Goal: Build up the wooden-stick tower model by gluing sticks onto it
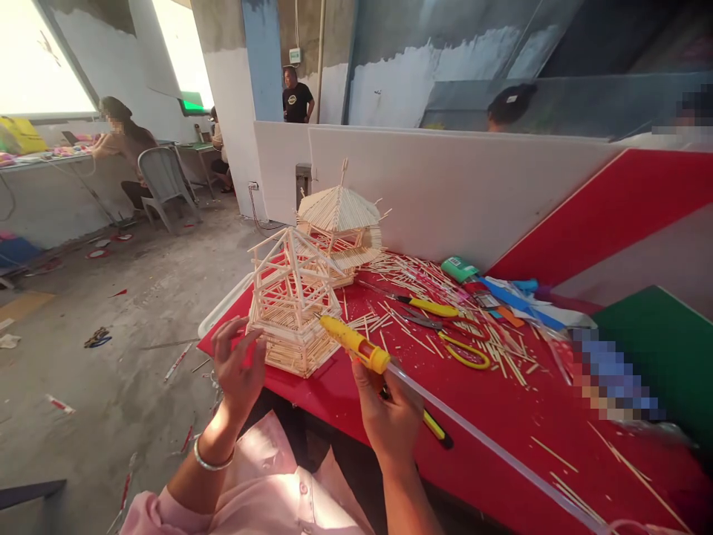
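My right hand (390,405) grips a yellow hot glue gun (353,343) with a long clear glue stick (473,423) coming out of its back. The gun's tip points at a small pavilion-shaped frame of thin wooden sticks (290,327), close to its near right side; whether it touches I cannot tell. Beside the frame's left side is my left hand (239,368), its fingers apart, fingertips near the lower rail. Behind that frame stands a second stick pavilion (339,212) with a closed pointed roof.
Loose sticks lie scattered over the red table (345,401). Yellow-handled scissors (465,349), pliers (431,306) and a black-and-yellow tool (437,427) lie to the right. A green board (657,357) leans at far right. A white partition (423,193) stands behind; people are beyond.
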Tool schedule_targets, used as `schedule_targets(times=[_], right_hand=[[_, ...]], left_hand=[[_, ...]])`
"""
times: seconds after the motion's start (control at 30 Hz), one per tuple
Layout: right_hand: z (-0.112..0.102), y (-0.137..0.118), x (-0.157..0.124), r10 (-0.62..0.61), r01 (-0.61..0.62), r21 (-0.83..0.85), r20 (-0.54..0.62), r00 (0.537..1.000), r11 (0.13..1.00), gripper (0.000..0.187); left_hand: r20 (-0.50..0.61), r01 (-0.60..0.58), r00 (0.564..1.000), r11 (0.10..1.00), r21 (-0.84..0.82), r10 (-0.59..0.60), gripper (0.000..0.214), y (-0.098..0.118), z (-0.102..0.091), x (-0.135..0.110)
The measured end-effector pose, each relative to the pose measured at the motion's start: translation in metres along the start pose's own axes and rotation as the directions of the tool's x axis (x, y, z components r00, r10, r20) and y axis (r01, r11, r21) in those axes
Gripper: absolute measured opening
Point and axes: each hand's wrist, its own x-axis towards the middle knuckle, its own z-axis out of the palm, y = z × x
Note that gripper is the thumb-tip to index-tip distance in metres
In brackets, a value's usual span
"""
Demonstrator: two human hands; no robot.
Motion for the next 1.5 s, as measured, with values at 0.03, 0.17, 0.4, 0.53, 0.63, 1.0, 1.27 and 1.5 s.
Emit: schedule_targets(times=[0.03,0.17,0.4,0.53,0.63,1.0,1.27,1.5], right_hand=[[0.0,0.0,0.0,-0.008,0.008,-0.004,-0.004,1.0,1.0,0.019],[-0.002,-0.006,-0.005,-0.068,0.068,-0.048,-0.011,0.998,0.997,0.018],[0.004,-0.014,-0.004,-0.112,0.117,-0.045,0.089,0.99,0.992,0.025],[0.01,-0.01,-0.009,-0.178,0.192,-0.083,0.156,0.972,0.978,0.026],[0.01,-0.006,-0.014,-0.248,0.273,-0.158,0.158,0.956,0.949,0.033],[0.005,-0.016,-0.006,-0.246,0.289,-0.282,0.18,0.953,0.915,0.037],[0.022,-0.023,0.013,-0.25,0.36,-0.395,0.304,0.919,0.845,0.027],[0.029,-0.033,0.023,-0.307,0.44,-0.47,0.335,0.891,0.765,0.027]], left_hand=[[-0.009,0.039,0.999,0.999,-0.009,-0.039,0.005,-0.004,-0.001,0.002],[-0.009,0.157,0.987,0.984,-0.081,-0.159,0.033,-0.018,0.0,0.01],[0.255,0.107,0.966,0.969,-0.222,-0.048,0.054,-0.045,0.011,0.024],[0.36,-0.019,0.917,0.921,-0.389,0.171,0.043,-0.058,0.018,0.028],[0.28,-0.068,0.939,0.906,-0.418,0.199,0.039,-0.058,0.023,0.026],[0.136,-0.076,0.987,0.992,-0.105,0.09,0.036,-0.003,0.027,-0.003],[0.178,-0.074,0.98,0.992,-0.097,0.091,0.036,0.001,0.02,-0.001],[0.185,-0.035,0.981,0.989,-0.142,0.061,0.031,0.0,0.021,-0.006]])
